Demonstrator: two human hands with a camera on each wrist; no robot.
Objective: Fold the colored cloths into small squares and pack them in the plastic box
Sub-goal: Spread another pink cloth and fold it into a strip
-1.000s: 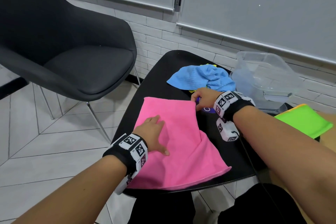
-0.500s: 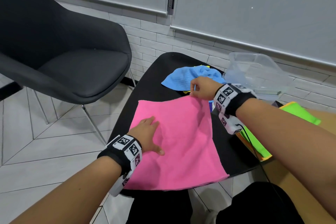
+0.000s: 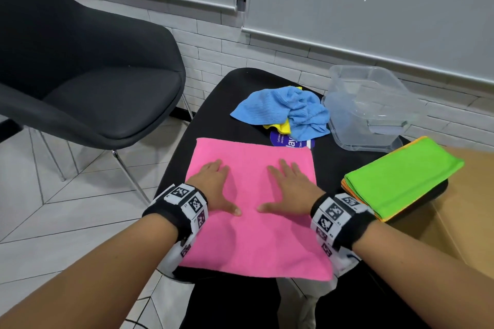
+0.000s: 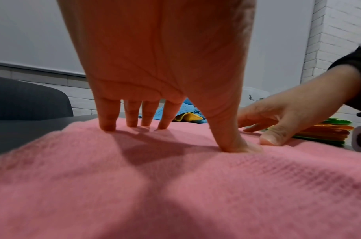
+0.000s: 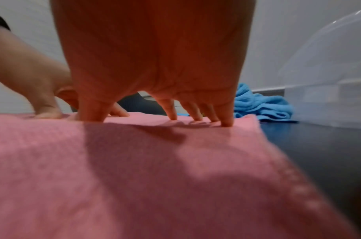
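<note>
Under blue cloth (image 3: 283, 108): yellow cloth (image 3: 285, 127) (mostly hidden) | both grips flat, holding nothing

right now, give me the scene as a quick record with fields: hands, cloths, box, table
left hand: left hand flat, fingers spread, pressing on the pink cloth
right hand: right hand flat on the same cloth
pink cloth: spread flat on the black table, near edge overhanging
blue cloth: blue cloth crumpled, a yellow cloth beneath it
green cloth: green cloth folded atop orange ones
plastic box: plastic box clear, no cloths inside
</note>
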